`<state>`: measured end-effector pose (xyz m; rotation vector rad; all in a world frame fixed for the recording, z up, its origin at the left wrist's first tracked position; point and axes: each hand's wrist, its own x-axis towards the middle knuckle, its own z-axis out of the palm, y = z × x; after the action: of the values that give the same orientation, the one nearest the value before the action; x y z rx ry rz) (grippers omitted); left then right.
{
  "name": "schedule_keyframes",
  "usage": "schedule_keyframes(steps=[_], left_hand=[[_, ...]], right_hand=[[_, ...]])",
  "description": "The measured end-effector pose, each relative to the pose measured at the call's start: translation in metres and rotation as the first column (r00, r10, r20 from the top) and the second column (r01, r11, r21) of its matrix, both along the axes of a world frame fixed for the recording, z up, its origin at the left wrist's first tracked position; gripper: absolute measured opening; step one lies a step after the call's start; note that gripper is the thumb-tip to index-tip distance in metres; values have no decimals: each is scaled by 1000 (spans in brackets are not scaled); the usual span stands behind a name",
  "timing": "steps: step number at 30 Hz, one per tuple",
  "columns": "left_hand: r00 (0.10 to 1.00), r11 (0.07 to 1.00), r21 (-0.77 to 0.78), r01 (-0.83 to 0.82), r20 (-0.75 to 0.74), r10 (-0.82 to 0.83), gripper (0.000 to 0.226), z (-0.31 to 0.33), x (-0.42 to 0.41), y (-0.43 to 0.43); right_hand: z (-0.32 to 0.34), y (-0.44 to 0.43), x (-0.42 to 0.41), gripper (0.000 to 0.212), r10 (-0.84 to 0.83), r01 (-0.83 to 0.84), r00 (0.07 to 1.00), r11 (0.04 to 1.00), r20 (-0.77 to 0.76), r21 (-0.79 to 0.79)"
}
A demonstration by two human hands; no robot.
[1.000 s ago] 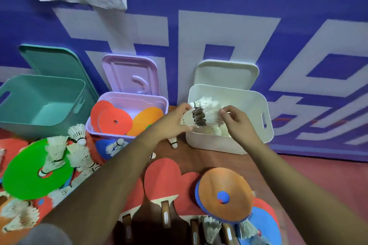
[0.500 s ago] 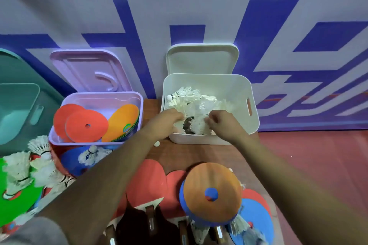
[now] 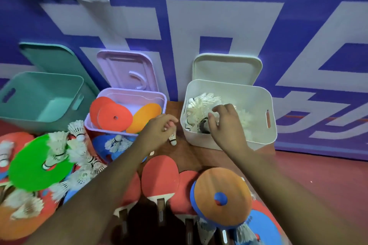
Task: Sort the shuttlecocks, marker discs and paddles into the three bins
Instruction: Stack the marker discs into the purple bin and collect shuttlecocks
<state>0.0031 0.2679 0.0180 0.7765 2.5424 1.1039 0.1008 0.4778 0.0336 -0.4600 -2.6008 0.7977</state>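
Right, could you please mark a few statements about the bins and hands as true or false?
1. The white bin holds shuttlecocks. True.
2. The teal bin holds paddles. False: nothing shows inside it; the paddles lie on the table.
3. The purple bin holds red and orange marker discs. True.
4. The right hand is above the purple bin. False: it is over the white bin.
5. A shuttlecock lies on the green disc. True.
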Motion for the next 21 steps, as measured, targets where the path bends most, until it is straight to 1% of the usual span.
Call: schedule_keyframes(steps=[2, 3, 5, 7, 9, 11, 13, 16, 18, 21], left_hand=[[992, 994, 10, -113, 49, 113, 18, 1, 14, -42], [988, 989, 0, -150, 46, 150, 20, 0, 20, -63], [977, 978, -42, -206, 49, 207, 25, -2, 34, -102], [957, 955, -114, -273, 68, 281, 20, -8, 46, -138], [926, 922, -141, -359, 66, 371, 20, -18, 54, -167], [902, 895, -150, -419, 40, 429, 26, -29, 57, -191], [903, 886, -198, -420, 3, 429, 21, -38, 51, -205], [936, 898, -264, -353, -85, 343, 18, -50, 32, -212], [956, 907, -305, -290, -140, 259, 22, -53, 13, -205], [972, 898, -390, -203, -188, 139, 28, -55, -22, -188]], right_hand=[[7, -30, -1, 21, 115, -116, 993, 993, -36, -29], [8, -47, -2, 19, 180, -181, 983, 982, -38, -44], [6, -81, -6, 13, 298, -299, 954, 952, -30, -60], [-4, -113, -11, 9, 372, -372, 928, 926, -16, -58], [-21, -139, -16, 14, 426, -418, 902, 902, 67, -109], [-40, -161, -21, 24, 489, -461, 847, 871, 211, -167], [-60, -179, -28, 35, 538, -487, 769, 843, 345, -229], [-78, -202, -41, 41, 541, -460, 691, 841, 480, -285], [-89, -215, -52, 45, 496, -435, 665, 865, 559, -249], [-108, -227, -72, 52, 445, -410, 659, 888, 607, -206]])
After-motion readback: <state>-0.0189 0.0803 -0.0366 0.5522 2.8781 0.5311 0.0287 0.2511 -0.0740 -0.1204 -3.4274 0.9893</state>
